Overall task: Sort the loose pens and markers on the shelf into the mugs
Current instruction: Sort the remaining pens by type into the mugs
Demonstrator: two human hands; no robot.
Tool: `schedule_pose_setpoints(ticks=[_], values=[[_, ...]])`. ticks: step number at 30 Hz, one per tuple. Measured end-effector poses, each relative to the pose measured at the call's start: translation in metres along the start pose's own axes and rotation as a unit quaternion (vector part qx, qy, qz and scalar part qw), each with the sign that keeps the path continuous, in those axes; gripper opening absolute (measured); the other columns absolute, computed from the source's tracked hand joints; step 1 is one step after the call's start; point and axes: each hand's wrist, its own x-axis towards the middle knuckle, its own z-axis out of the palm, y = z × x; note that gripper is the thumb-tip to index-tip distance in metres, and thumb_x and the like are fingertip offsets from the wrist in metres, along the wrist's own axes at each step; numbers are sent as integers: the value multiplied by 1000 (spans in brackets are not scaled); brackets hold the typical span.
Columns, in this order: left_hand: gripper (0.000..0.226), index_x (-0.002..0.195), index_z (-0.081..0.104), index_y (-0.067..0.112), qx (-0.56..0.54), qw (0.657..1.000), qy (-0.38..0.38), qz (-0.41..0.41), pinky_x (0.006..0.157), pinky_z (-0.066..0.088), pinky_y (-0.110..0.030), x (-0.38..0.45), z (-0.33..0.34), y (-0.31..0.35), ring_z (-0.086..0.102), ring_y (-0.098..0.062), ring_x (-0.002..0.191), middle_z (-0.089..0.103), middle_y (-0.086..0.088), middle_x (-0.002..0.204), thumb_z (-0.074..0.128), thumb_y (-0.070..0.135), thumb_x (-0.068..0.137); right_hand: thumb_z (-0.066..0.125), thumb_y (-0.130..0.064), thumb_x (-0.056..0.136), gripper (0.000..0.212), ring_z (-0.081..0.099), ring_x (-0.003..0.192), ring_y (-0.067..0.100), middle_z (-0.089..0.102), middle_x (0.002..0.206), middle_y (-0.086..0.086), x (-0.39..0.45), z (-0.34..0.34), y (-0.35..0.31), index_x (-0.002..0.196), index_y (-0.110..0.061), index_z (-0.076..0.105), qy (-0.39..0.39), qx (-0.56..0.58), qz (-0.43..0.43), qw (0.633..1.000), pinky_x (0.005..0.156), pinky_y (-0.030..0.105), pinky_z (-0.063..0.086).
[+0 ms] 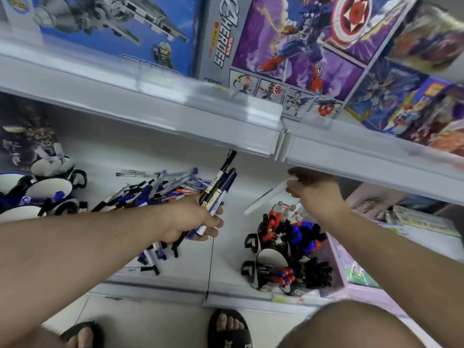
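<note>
White shop shelving fills the frame, with toy boxes (296, 41) along the upper tier and the lower shelf (226, 270) carrying the work. At the far left of the frame stands a cluster of black-and-white mugs (47, 189), mostly showing pale, open mouths. Just right of them, centre-left, lies the loose heap of pens and markers (155, 189), a tangle of blue, black and a few red caps. Over its lower edge the left hand (193, 222) grips a fanned bundle of markers (218, 189) around their lower barrels, tips pointing up. Further right, the right hand (313, 194) pinches a blurred pale pen (261, 199) at one end, above a second group of mugs (283, 257) at lower right already packed with red, blue and black pens. These pens look light, rigid and smooth, so a bundle is apt to slip or splay; gripping mid-barrel, caps aligned, should steady them, and single pens suit a fingertip pinch near the middle.
</note>
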Motion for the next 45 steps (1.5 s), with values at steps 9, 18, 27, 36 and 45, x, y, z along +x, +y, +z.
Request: schedule_pose_setpoints(ticks=[9,18,27,36,45], values=[[20,106,62,13,20,999,-19,-28,63,56,-27,23,41,-3,69,-16,67,72,-4,86,64,2,90,52,-18,98,27,64,94,34,72,95,20,38,-25,61,100,1,72,139,-225,-33,964,68,29,34],[26,109,63,18,23,996,-67,-49,77,56,-33,33,53,1,67,-17,72,69,-6,94,63,1,90,52,-16,94,28,67,93,35,71,107,13,80,11,111,117,-15,67,137,-233,-33,962,80,36,53],[29,113,62,17,16,995,-74,-63,84,53,-37,35,39,-6,65,-17,72,69,-4,91,62,-1,90,48,-23,98,28,64,97,32,71,111,10,92,41,149,116,-22,69,19,-305,14,952,81,31,48],[28,113,62,18,48,993,-95,-45,76,54,-33,29,30,-9,64,-17,72,68,-5,91,62,1,90,30,-58,98,49,34,135,33,42,148,8,72,49,140,138,-39,50,-56,-387,43,919,110,48,26],[25,106,58,19,170,983,-69,8,62,51,-27,14,36,-12,64,-16,66,67,-3,84,63,3,88,42,-39,104,35,50,44,12,65,71,-1,2,36,4,102,-19,71,-213,87,37,972,49,24,36]])
